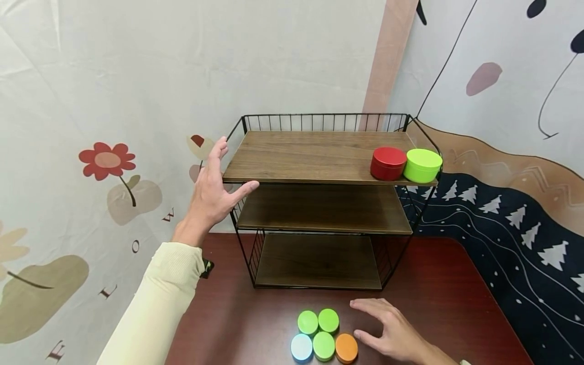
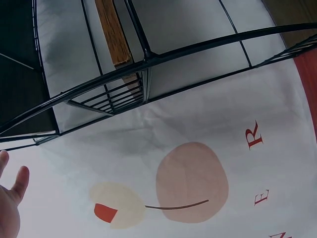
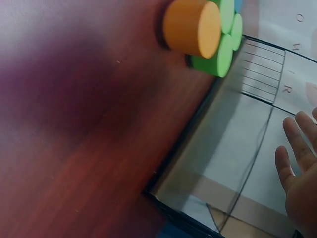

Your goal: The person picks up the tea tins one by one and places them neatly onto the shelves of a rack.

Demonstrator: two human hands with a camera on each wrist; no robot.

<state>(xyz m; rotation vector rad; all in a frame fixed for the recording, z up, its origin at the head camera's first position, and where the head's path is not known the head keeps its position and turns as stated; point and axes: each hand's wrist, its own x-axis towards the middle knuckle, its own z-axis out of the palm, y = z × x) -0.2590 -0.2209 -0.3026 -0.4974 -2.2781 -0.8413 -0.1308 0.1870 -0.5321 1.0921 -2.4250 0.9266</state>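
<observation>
My left hand [image 1: 212, 195] is at the upper left side of a three-tier black wire rack [image 1: 246, 256] with brown wooden shelves, its thumb spread from the fingers. Whether it touches the frame I cannot tell. On the top shelf [image 1: 301, 154], at the right front corner, a red round tin [image 1: 388, 163] stands beside a lime-green one [image 1: 422, 166]. Low on the right, my right hand [image 1: 392, 329] holds nothing, its thumb and fingers apart, just right of an orange round tin [image 1: 346, 348]. Next to that tin stand several green tins [image 1: 324, 346] and a light blue one [image 1: 301, 348].
The rack stands on a dark red table [image 1: 433, 284]. Behind it hangs a printed cloth [image 1: 296, 56], which continues along the right side. The middle shelf [image 1: 324, 208] and bottom shelf [image 1: 319, 261] show bare wood. A small dark object [image 1: 207, 268] shows by the left cuff.
</observation>
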